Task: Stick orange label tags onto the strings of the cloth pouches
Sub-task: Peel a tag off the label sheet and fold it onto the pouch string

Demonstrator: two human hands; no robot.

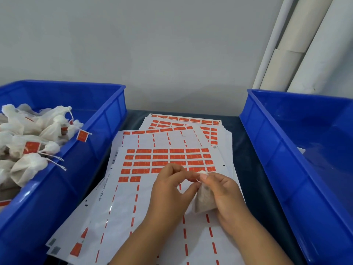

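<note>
My right hand grips a small white cloth pouch by its gathered neck, above the label sheets. My left hand pinches at the pouch's top, where a short white string end shows between the fingertips of both hands. Rows of orange label tags remain on the top sheet just beyond my hands. No tag is visible on this pouch's string.
A blue bin at the left holds several white pouches, some with orange tags on their strings. Another blue bin stands at the right. More label sheets are stacked behind. White pipes run up the wall.
</note>
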